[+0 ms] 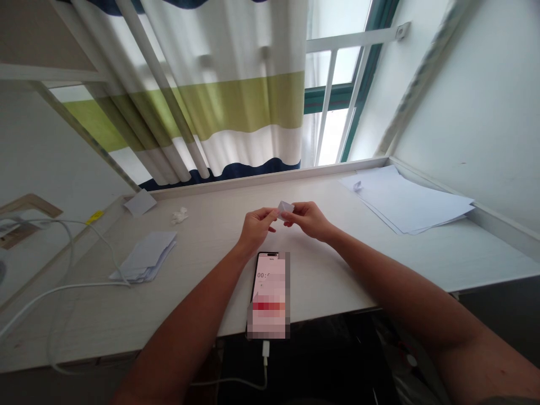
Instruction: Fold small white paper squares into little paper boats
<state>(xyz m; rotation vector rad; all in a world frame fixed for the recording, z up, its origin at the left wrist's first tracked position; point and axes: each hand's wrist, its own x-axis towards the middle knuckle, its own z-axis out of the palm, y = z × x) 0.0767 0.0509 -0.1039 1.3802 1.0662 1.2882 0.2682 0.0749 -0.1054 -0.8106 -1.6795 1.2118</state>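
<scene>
A small piece of folded white paper (286,208) is held up over the middle of the desk, between both hands. My left hand (256,228) pinches its left edge between thumb and fingers. On the other side, my right hand (310,218) grips the paper with its thumb in front and the fingers partly hidden behind. The paper shows creased, angled faces. Below the hands, a phone (270,295) lies face up near the desk's front edge, its screen partly blurred out.
Large white sheets (415,197) lie at the right, with a small folded paper piece (358,186) on them. At the left are a stack of smaller sheets (147,256), crumpled paper (180,215), a single square sheet (140,202) and a white cable (63,292). A charging plug (265,350) meets the phone.
</scene>
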